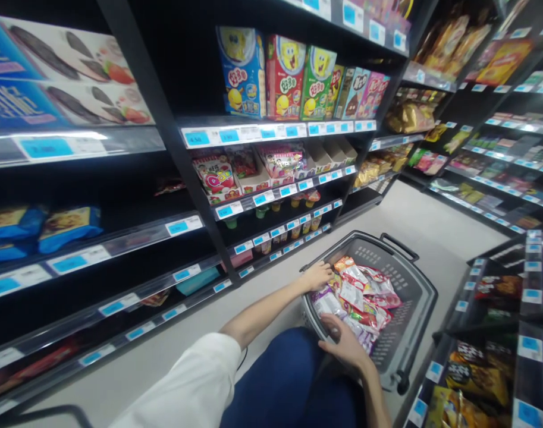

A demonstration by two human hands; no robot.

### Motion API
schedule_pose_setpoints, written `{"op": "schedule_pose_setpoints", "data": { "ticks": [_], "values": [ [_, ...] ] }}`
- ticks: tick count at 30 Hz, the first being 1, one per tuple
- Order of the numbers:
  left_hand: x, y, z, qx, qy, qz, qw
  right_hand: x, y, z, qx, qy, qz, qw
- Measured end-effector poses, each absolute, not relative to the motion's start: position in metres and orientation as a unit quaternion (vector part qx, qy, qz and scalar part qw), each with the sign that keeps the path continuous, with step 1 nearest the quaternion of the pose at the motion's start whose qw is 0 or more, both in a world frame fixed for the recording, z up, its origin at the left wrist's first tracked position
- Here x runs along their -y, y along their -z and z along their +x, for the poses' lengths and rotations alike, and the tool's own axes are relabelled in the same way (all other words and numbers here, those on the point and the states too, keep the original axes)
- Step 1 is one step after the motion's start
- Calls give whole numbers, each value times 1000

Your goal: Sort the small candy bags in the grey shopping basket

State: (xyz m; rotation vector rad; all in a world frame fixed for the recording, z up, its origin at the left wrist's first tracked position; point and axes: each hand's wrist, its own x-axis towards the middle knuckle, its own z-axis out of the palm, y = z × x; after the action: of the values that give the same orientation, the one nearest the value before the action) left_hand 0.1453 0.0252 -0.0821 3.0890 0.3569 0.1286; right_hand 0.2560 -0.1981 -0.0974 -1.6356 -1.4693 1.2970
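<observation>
A grey plastic shopping basket stands on the floor in front of my knees, its black handle folded to the far side. Colourful candy bags, mostly red, white and purple, lie in a heap inside it. My left hand reaches over the left rim, fingers stretched out at the edge of the heap; whether the fingertips press on a bag I cannot tell. At the near rim, my right hand is open over the bags, thumb and fingers apart, with nothing visible in it.
Dark shelves on the left hold snack boxes, gummy bags in display cartons and small jelly cups. Close on the right stands a low rack of snack bags. A pale floor aisle runs beyond the basket to more shelves.
</observation>
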Motion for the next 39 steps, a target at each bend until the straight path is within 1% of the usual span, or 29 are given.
{"op": "schedule_pose_setpoints", "data": {
  "ticks": [6,10,14,18,21,24,27,29,33,39],
  "values": [
    [-22,82,148,-101,-1,995,23,198,97,256,561,-475,-619,277],
    [-24,78,146,-90,2,995,43,196,97,257,557,-475,-623,276],
    [-25,75,142,-72,-14,993,96,198,95,254,549,-479,-618,295],
    [-30,82,142,-63,-46,983,168,198,95,251,547,-464,-614,330],
    [-32,85,141,-69,-82,969,225,194,96,253,527,-388,-658,373],
    [-31,81,137,-75,-114,951,279,191,99,261,479,-256,-728,419],
    [-28,76,133,-61,-136,933,328,190,106,270,447,-162,-766,433],
    [-28,75,132,-48,-146,922,357,190,112,273,443,-142,-775,429],
    [-30,75,133,-47,-159,905,391,189,122,273,445,-146,-783,409],
    [-33,77,135,-100,-180,898,390,187,121,273,429,-108,-799,407]
  ]
}}
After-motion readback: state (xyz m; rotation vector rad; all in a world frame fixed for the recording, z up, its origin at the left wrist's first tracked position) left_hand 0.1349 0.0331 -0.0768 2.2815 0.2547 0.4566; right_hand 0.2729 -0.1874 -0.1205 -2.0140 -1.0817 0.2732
